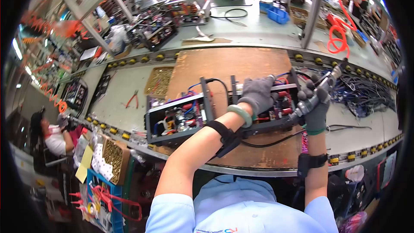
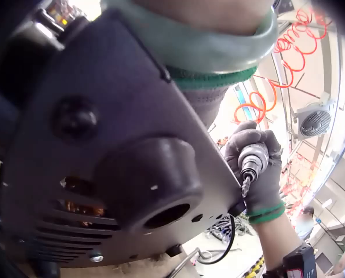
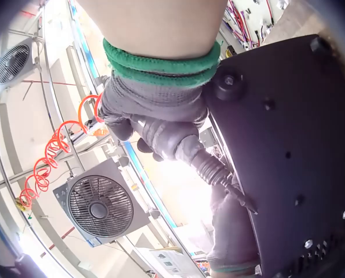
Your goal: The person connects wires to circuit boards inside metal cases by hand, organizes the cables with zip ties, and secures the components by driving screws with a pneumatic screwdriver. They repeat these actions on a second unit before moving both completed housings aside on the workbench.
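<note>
Two open black metal cases with wiring and parts inside stand side by side, the left case (image 1: 174, 137) and the right case (image 1: 263, 126). My gloved left hand (image 1: 256, 95) lies over the right case and grips its upper frame; its fingertips are partly hidden. Beside that case's right end, my gloved right hand (image 1: 317, 110) holds a metal power driver (image 1: 321, 91), its bit pointing down-left toward the case. In the right wrist view, the driver's bit (image 3: 242, 200) is at the edge of the dark case panel (image 3: 288, 145). The left wrist view shows the driver (image 2: 253, 159) beyond the case's vented panel (image 2: 155, 174).
A wooden board (image 1: 233, 62) lies under the cases. Left of it are a tray of small brass-coloured parts (image 1: 159, 81) and red-handled pliers (image 1: 133, 99). Bundled dark cables (image 1: 362, 95) lie at right, below a red coiled hose (image 1: 336, 39). Another person (image 1: 56, 136) sits at far left.
</note>
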Motion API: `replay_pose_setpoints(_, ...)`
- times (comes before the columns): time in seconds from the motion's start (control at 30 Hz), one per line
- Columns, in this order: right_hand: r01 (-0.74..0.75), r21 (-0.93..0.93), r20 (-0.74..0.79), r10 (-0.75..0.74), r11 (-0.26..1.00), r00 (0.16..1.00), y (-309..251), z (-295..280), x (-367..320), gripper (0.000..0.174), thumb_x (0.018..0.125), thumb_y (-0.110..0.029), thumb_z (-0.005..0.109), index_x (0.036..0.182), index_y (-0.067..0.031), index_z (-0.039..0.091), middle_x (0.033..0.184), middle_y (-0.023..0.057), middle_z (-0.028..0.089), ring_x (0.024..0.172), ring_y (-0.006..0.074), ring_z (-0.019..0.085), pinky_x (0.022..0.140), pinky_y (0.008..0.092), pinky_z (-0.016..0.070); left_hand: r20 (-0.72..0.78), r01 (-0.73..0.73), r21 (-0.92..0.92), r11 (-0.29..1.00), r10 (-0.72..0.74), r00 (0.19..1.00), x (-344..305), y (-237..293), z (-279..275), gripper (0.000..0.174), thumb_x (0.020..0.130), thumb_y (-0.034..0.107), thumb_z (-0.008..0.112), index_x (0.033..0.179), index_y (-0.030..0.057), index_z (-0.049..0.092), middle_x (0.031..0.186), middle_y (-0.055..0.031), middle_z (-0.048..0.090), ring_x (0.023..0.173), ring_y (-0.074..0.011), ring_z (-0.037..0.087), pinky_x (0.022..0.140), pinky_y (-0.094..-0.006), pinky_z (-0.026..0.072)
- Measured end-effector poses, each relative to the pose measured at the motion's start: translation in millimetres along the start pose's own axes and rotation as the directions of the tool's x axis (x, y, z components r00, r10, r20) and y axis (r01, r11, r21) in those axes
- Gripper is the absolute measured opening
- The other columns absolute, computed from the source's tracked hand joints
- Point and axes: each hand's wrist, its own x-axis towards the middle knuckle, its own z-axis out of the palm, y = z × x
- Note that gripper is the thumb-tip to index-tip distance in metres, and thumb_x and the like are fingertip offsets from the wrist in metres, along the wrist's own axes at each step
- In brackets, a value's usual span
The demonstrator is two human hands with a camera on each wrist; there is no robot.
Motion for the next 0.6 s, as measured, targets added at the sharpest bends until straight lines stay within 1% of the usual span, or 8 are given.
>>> replay_pose_setpoints(0.07, -0.006, -0.03, 0.044, 0.008, 1.0, 0.999, -2.0, -2.2, -1.1, 0.058, 0.084, -0.017, 0.074, 0.133, 0.0008, 0.051, 0.099, 0.0055, 0.055, 0.077, 0.0129, 0.055, 0.068, 0.0304, 0.0496, -0.068, -0.079, -0.007, 0.997, 0.079, 0.995, -17.5, -0.4, -19.5, 0.058, 0.084, 0.04, 0.075, 0.13, 0.0084, 0.058, 0.128, -0.0176, 0.062, 0.116, -0.036, 0.061, 0.1, -0.0451, 0.0466)
replay_pose_setpoints(0.13, 0.014, -0.073, 0.049, -0.011, 0.997, 0.999, -2.3, -1.9, -5.9, 0.057, 0.084, -0.018, 0.073, 0.133, 0.0007, 0.051, 0.1, 0.0057, 0.055, 0.077, 0.0117, 0.054, 0.068, 0.0293, 0.0492, -0.231, -0.214, -0.072, 0.974, 0.193, 0.954, -48.9, -21.4, -50.9, 0.06, 0.082, 0.037, 0.079, 0.13, 0.0075, 0.059, 0.126, -0.0178, 0.063, 0.117, -0.0354, 0.062, 0.102, -0.0443, 0.0471)
replay_pose_setpoints(0.2, 0.012, -0.088, 0.033, -0.009, 0.996, 0.999, -3.4, -0.6, -7.3, 0.057, 0.083, -0.019, 0.074, 0.132, -0.0007, 0.052, 0.1, 0.0054, 0.056, 0.075, 0.0118, 0.054, 0.069, 0.0299, 0.0503, -0.346, -0.261, -0.181, 0.948, 0.187, 0.92, -83.4, -69.0, -82.0, 0.054, 0.08, 0.033, 0.082, 0.123, 0.0066, 0.065, 0.119, -0.0171, 0.068, 0.113, -0.0335, 0.065, 0.099, -0.0417, 0.0509)
replay_pose_setpoints(0.3, 0.025, -0.103, 0.033, -0.022, 0.994, 0.999, -1.3, -1.8, -3.8, 0.054, 0.084, -0.021, 0.075, 0.13, -0.0022, 0.053, 0.1, 0.0053, 0.057, 0.075, 0.0119, 0.055, 0.07, 0.0303, 0.0516, -0.209, 0.261, 0.192, 0.946, -0.221, 0.953, -129.5, -123.9, -126.4, 0.059, 0.08, 0.042, 0.08, 0.124, 0.0051, 0.065, 0.111, -0.0158, 0.072, 0.107, -0.0303, 0.069, 0.096, -0.0383, 0.0521)
replay_pose_setpoints(0.33, 0.024, -0.089, 0.045, -0.02, 0.996, 0.999, -0.6, -1.6, -2.7, 0.055, 0.084, -0.021, 0.075, 0.131, -0.0023, 0.053, 0.101, 0.0056, 0.057, 0.076, 0.0119, 0.055, 0.07, 0.0303, 0.0516, -0.206, 0.254, 0.199, 0.946, -0.213, 0.955, -138.0, -130.2, -128.2, 0.059, 0.08, 0.042, 0.08, 0.124, 0.0051, 0.065, 0.111, -0.0158, 0.072, 0.107, -0.0303, 0.069, 0.096, -0.0383, 0.0521)
replay_pose_setpoints(0.4, 0.023, -0.078, 0.052, -0.019, 0.997, 0.998, 0.3, -4.0, -2.3, 0.055, 0.084, -0.021, 0.075, 0.131, -0.0023, 0.053, 0.103, 0.0059, 0.058, 0.076, 0.0118, 0.056, 0.07, 0.0303, 0.0516, 0.022, 0.449, -0.026, 0.893, -0.448, 0.894, -150.9, -137.6, -125.5, 0.059, 0.079, 0.045, 0.077, 0.119, 0.0038, 0.067, 0.104, -0.0169, 0.073, 0.102, -0.0326, 0.07, 0.093, -0.0396, 0.0531)
replay_pose_setpoints(0.5, 0.017, -0.143, 0.067, -0.008, 0.99, 0.998, -2.3, -5.6, -4.3, 0.056, 0.085, -0.022, 0.075, 0.132, -0.0022, 0.053, 0.105, 0.0063, 0.059, 0.077, 0.0116, 0.056, 0.071, 0.0302, 0.0515, -0.001, 0.532, 0.149, 0.833, -0.538, 0.843, -137.6, -127.2, -118.7, 0.057, 0.079, 0.044, 0.076, 0.118, 0.0034, 0.066, 0.102, -0.0169, 0.074, 0.101, -0.0317, 0.071, 0.093, -0.0392, 0.0534)
replay_pose_setpoints(0.6, 0.004, -0.17, 0.016, -0.001, 0.985, 1.0, -0.5, 2.1, -6.0, 0.059, 0.084, -0.021, 0.074, 0.133, 0.0012, 0.052, 0.102, 0.0069, 0.059, 0.076, 0.011, 0.055, 0.067, 0.0278, 0.0496, 0.067, 0.509, 0.075, 0.858, -0.513, 0.856, -138.5, -134.9, -126.4, 0.051, 0.081, 0.034, 0.077, 0.119, 0.0027, 0.064, 0.109, -0.0149, 0.073, 0.106, -0.0277, 0.07, 0.096, -0.0363, 0.0523)
